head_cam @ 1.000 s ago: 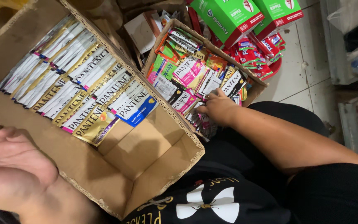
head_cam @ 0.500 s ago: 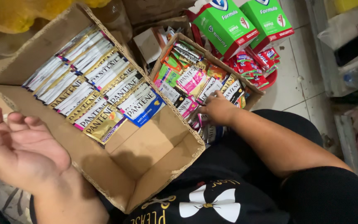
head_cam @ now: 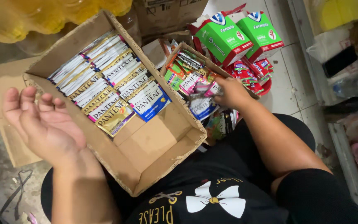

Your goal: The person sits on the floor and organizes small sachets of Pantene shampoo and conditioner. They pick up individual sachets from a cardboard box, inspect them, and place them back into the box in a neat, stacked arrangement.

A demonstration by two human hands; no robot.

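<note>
arms: bare, no sleeves | top: black shirt (head_cam: 212, 195) | print: white bow at 6 o'clock, gold lettering | legs: black trousers

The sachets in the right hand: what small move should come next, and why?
Probably carry the sachets across to the big box. The right hand has them lifted above the small box; the big box's near end is bare, and the left hand is open.

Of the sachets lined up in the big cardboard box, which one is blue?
The blue sachet at the near end of the right-hand row, next to the box's bare cardboard floor. The other sachets in the box are white, gold or purple-edged.
</note>
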